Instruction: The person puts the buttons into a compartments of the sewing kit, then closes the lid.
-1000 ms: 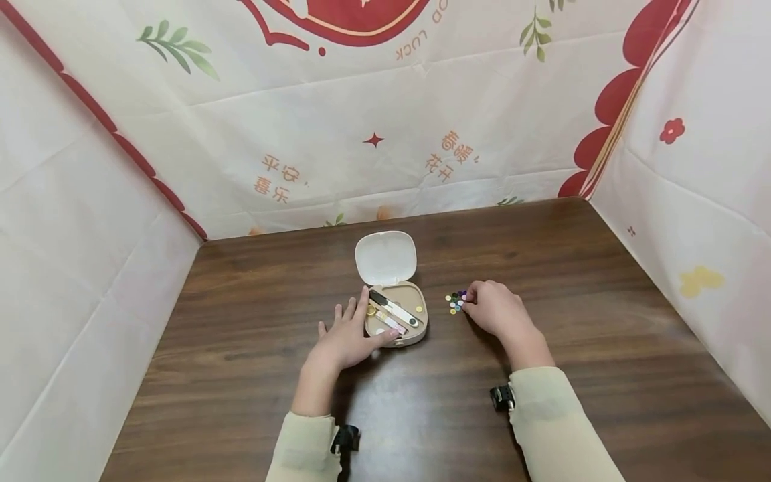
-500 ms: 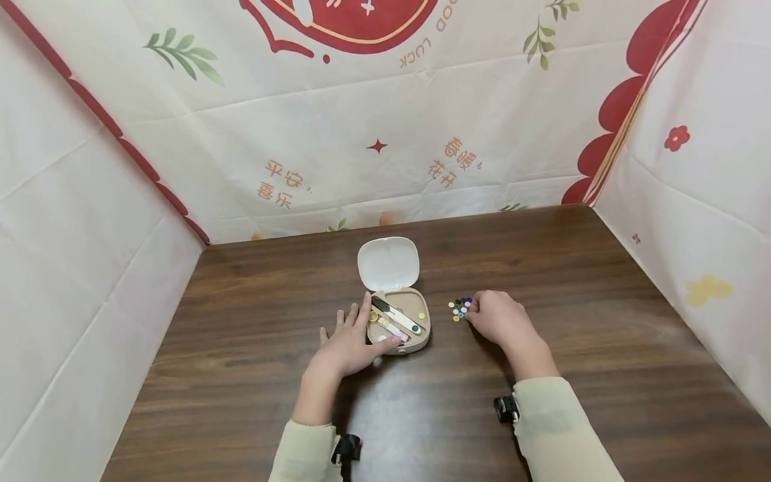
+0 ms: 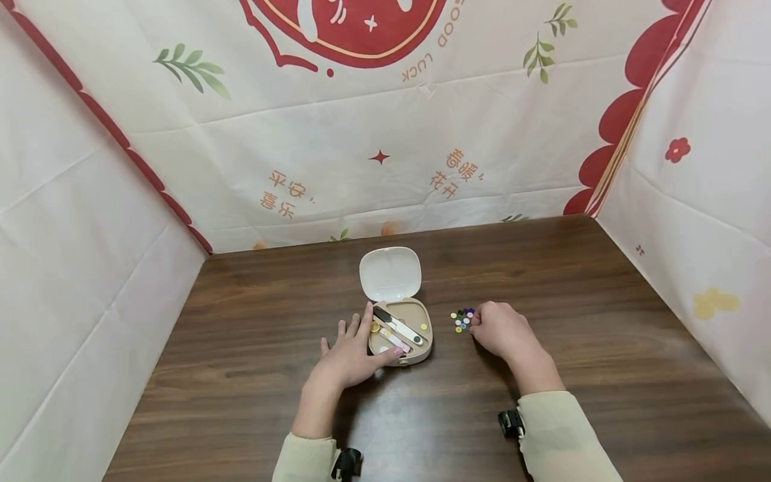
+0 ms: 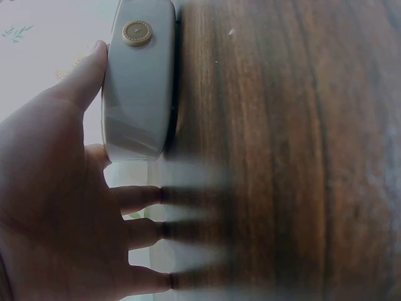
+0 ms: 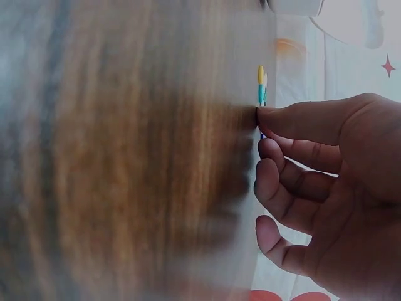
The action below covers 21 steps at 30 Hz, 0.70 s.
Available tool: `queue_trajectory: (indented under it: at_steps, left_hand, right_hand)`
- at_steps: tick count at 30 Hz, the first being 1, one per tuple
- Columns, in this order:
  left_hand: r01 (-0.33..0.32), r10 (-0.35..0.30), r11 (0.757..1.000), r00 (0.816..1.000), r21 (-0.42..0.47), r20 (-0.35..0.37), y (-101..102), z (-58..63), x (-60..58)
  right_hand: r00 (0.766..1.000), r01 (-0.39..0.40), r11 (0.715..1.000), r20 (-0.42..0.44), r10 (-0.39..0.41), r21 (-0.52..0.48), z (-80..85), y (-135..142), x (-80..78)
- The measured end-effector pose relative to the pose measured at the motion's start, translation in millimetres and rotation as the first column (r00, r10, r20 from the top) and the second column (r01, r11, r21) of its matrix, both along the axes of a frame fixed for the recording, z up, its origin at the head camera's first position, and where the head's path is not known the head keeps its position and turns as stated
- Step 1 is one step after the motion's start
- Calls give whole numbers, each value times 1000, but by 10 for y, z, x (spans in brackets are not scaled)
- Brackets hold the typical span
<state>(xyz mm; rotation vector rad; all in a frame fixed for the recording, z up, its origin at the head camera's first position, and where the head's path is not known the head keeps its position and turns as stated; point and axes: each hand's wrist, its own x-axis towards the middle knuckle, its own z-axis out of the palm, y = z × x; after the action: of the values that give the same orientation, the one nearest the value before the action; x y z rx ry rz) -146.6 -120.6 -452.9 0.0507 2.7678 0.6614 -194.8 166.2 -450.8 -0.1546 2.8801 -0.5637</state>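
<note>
An open beige sewing-kit-like case [image 3: 415,357] with a white lid [image 3: 390,274] stands mid-table. In it lie a slim black-and-white tool [image 3: 399,326], a small pink-and-white piece [image 3: 394,340], a yellow ring-shaped piece [image 3: 375,327] and a yellow button [image 3: 423,327]. My left hand [image 3: 346,358] is spread at the case's left side, index finger and thumb touching its rim. To the right, several small coloured buttons [image 3: 460,321] lie in a cluster. My right hand [image 3: 502,331] has its thumb and index fingertips down at the cluster's right edge; whether a button is between them is hidden.
The dark wooden table [image 3: 253,402] is bounded by a printed white cloth [image 3: 337,134] at the back and by white cloth at both sides. A round tan stud [image 4: 137,32] is on the case's front wall.
The whole scene has shifted slightly downward in the head view. Both hands keep their places at the case and the buttons; the right fingertips have barely moved.
</note>
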Motion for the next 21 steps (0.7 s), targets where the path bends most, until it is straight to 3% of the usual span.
queue_trajectory:
  at_steps: [21]
  left_hand:
    - [-1, 0, 1000, 1000, 11, 24, -1, -9, -13]
  right_hand:
    - [998, -36, 999, -48, 35, -12, 143, -10, 2]
